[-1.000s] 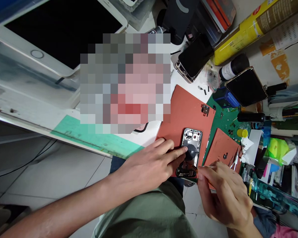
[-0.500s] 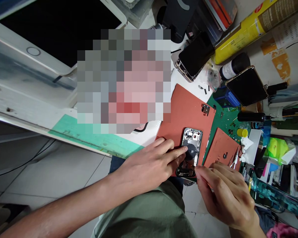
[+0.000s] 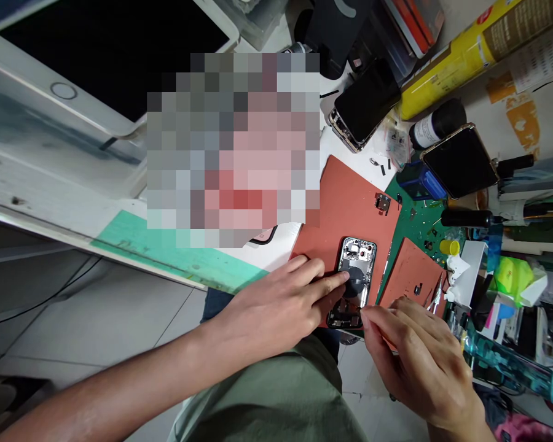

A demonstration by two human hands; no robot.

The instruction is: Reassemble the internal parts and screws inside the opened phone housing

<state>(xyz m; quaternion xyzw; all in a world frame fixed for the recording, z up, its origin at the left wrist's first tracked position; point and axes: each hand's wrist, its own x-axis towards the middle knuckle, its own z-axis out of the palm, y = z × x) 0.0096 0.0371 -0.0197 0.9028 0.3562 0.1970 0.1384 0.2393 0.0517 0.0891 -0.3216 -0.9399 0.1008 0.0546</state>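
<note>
Phone (image 3: 357, 282), opened so its inner parts show, lies on the red mat (image 3: 336, 209). Left hand (image 3: 295, 294) lays one stretched finger on it, other fingers bent. Right hand (image 3: 415, 356) has thumb and forefinger pressed together at its lower side; whether they pinch something, I cannot tell. Probably this is fine work inside, calling next for light touch and steady holding
</note>
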